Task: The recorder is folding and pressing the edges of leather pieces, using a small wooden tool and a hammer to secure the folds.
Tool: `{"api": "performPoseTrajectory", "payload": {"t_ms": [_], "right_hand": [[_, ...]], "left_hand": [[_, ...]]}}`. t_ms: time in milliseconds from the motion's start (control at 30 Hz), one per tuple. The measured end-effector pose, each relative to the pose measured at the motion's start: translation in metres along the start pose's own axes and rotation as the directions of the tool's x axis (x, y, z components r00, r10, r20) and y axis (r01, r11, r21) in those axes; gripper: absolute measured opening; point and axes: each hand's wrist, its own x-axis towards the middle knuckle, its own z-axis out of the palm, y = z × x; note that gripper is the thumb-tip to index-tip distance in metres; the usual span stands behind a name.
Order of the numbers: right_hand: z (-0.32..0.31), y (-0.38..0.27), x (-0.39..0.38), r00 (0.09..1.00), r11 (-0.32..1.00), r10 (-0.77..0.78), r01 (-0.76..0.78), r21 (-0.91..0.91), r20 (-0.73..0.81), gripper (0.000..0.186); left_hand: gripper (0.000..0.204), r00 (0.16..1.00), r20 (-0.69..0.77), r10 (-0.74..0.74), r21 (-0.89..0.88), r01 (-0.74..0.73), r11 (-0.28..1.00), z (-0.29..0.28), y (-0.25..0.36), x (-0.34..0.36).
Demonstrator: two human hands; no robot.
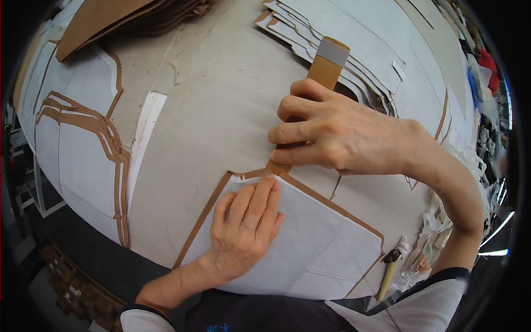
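Observation:
My right hand (343,130) grips a flat tan bar (323,72) with a grey band at its upper end; the bar's lower end meets the top edge of a white panel (310,243) backed by brown material. My left hand (246,221) lies on that panel with its fingers extended and close together, the fingertips beside the bar's lower end. A short narrow folded-looking strip (248,175) runs along the panel's edge left of the fingertips. Part of the bar is hidden under my right fingers.
Layered white-and-brown pieces (77,155) lie left, brown sheets (105,22) at upper left, and stacked white pieces (359,33) at upper right on the pale table (182,110). A yellow-handled tool (387,279) and crumpled plastic (431,232) lie at the right edge.

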Motion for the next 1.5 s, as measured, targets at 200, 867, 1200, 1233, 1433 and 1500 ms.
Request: {"api": "performPoseTrajectory", "payload": {"t_ms": [200,867,1200,1233,1433,1500], "right_hand": [[-0.004,0.004,0.012,0.998,0.998,-0.06,0.06,-0.007,0.035,0.006],[0.008,-0.033,-0.028,0.878,0.935,0.343,-0.355,0.028,-0.333,0.039],[0.078,-0.217,-0.194,0.172,0.174,0.803,-0.983,-0.052,-0.57,0.042],[0.083,-0.243,-0.208,0.021,0.067,0.797,-0.996,0.053,-0.604,0.042],[0.185,-0.362,-0.271,-0.447,-0.234,0.657,-0.886,0.4,-0.607,0.04],[0.189,-0.371,-0.264,-0.514,-0.222,0.66,-0.831,0.511,-0.548,0.041]], "left_hand": [[0.047,1.0,-0.005,0.004,0.004,-0.004,1.0,0.0,0.0,0.0],[0.035,0.995,-0.073,-0.07,-0.025,0.069,0.997,-0.005,-0.003,-0.003],[0.037,0.996,-0.079,0.053,0.065,-0.047,0.997,0.0,-0.004,-0.008],[0.037,0.994,-0.087,0.066,0.069,-0.06,0.996,-0.001,-0.003,-0.006],[0.036,0.976,-0.148,0.158,0.106,-0.143,0.984,0.008,-0.004,-0.008],[0.036,0.971,-0.164,0.171,0.126,-0.151,0.98,0.008,-0.004,-0.01]]}}
